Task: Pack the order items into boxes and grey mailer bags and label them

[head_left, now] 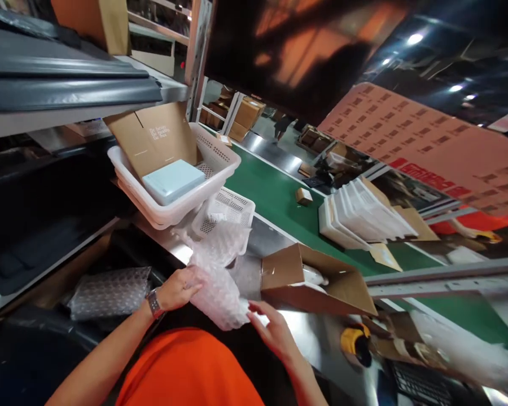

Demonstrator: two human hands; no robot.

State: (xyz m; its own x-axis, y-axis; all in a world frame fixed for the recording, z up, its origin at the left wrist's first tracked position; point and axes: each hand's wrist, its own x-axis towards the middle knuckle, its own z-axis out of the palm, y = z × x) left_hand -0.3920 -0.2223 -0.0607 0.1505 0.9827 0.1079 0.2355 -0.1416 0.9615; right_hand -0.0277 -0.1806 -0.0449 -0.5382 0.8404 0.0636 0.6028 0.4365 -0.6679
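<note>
A sheet of bubble wrap [220,276] hangs over the metal table [266,239], just beside an open cardboard box [317,282]. The left hand [178,288] grips its edge with closed fingers; the right hand [275,332] touches its lower end, fingers spread. White baskets [220,163] stand behind.

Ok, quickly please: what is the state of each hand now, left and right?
Left hand: closed on the bubble wrap, gripping its left side.
Right hand: open, fingers spread, touching the lower edge of the bubble wrap.
</note>
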